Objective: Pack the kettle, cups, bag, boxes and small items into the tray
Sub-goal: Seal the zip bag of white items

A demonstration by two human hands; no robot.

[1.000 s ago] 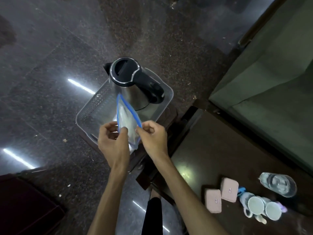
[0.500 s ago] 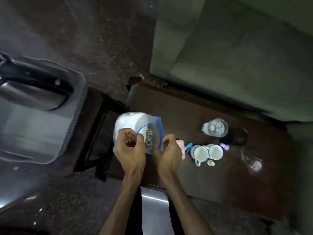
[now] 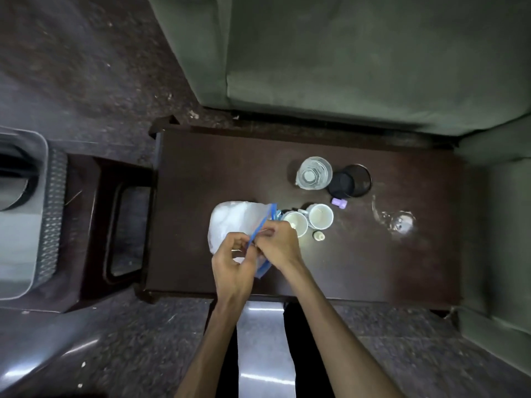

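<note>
Both hands meet over the middle of a dark wooden table [image 3: 218,173], the left hand [image 3: 234,267] and right hand [image 3: 277,244] each pinching the blue zip edge of a clear plastic bag [image 3: 232,222] holding something white. The bag's body lies to the left of the hands. Just right, touching the bag's blue edge, stand two white cups [image 3: 309,219], with a small purple item [image 3: 339,203] and a glass jar [image 3: 313,173] farther back. Bare tabletop stretches left and far of the bag. Beyond the table's left edge, on a stool [image 3: 94,225], the grey tray [image 3: 37,225] holds the kettle [image 3: 11,179], cut off by the frame.
</note>
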